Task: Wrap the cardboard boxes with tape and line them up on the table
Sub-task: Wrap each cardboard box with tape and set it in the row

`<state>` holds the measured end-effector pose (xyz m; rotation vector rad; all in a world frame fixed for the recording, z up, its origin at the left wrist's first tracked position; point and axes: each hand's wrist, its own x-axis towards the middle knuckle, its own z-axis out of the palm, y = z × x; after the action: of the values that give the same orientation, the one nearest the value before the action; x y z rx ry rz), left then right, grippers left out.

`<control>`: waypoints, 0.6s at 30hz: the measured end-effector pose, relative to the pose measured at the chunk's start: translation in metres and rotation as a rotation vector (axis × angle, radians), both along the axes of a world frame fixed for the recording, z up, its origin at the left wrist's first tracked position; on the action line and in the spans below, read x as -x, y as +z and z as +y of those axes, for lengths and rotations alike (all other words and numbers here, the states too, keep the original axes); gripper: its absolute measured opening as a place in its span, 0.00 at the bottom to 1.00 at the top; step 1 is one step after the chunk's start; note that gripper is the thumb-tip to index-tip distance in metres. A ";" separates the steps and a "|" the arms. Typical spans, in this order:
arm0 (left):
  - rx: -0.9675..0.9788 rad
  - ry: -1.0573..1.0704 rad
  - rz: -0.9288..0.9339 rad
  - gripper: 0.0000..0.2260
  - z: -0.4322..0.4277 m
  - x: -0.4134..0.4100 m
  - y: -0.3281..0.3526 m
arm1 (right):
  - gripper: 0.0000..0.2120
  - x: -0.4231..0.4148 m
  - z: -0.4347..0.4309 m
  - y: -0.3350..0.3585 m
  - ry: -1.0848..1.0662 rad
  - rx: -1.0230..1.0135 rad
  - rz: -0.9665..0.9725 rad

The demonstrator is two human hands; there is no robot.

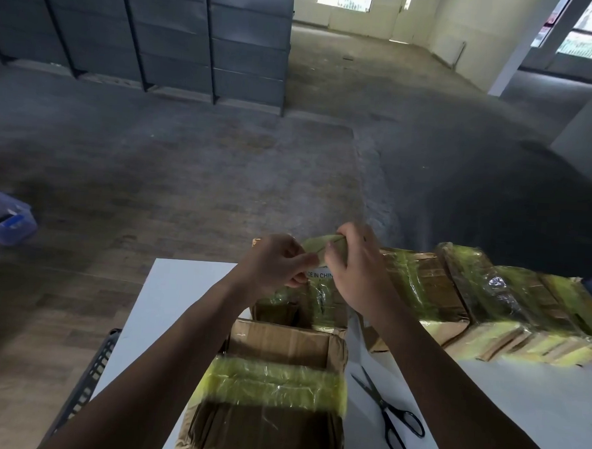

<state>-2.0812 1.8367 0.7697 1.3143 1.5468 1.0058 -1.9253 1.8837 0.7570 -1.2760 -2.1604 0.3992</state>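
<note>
Nearest us sits a creased cardboard box (269, 387) banded with glossy yellow-green film, black scissors (389, 414) lying just right of it on the white desk (181, 287). Beyond it, above a second box (321, 308), our right hand (357, 265) curls its fingers round the yellowish tape roll (322, 243) while our left hand (272, 264) pinches its loose end. Wrapped boxes (483, 296) crowd the desk's right side in a row; a blue bin (5, 217) stands on the floor.
</note>
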 end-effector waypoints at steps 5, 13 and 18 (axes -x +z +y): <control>-0.061 -0.020 0.330 0.09 0.001 -0.005 0.003 | 0.17 0.002 -0.002 -0.001 -0.005 -0.033 -0.063; -0.008 -0.014 0.189 0.09 0.000 -0.001 0.003 | 0.13 0.000 -0.006 0.002 0.013 -0.102 -0.030; -0.113 0.024 0.447 0.09 0.001 -0.005 0.010 | 0.12 0.001 -0.005 0.006 0.012 -0.163 -0.022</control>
<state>-2.0758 1.8373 0.7796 1.6871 1.8578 0.8608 -1.9262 1.8782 0.7632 -1.1824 -2.1714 0.2101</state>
